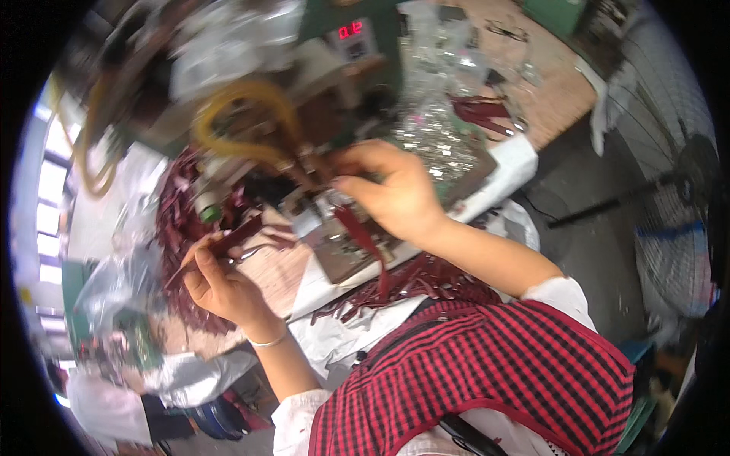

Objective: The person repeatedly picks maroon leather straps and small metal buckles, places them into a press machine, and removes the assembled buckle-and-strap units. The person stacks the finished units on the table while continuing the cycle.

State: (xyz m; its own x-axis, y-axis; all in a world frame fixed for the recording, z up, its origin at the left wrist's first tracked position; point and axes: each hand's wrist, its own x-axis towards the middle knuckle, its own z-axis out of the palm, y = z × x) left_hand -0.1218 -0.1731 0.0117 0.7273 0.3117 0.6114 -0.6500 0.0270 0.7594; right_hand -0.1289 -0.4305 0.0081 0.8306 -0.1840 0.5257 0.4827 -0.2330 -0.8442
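Observation:
My left hand (217, 285) is closed around a dark red strap (237, 237), beside a big heap of similar straps (171, 216). My right hand (399, 194) is up at the working head of a green bench machine (323, 19), thumb and fingers pinched together. What those fingers grip is hidden and blurred. Just below them another dark red strap (357, 228) hangs over the machine's metal plate (338, 266). A yellow hose (247, 87) loops down to the head, close to my right fingertips.
Shiny small metal pieces (441, 148) lie heaped behind my right hand, with a few dark red straps (483, 114) beyond. More straps (411, 287) are gathered at the table's near edge, by my lap. A standing fan (661, 163) is on the right; clear plastic bags (118, 292) are on the left.

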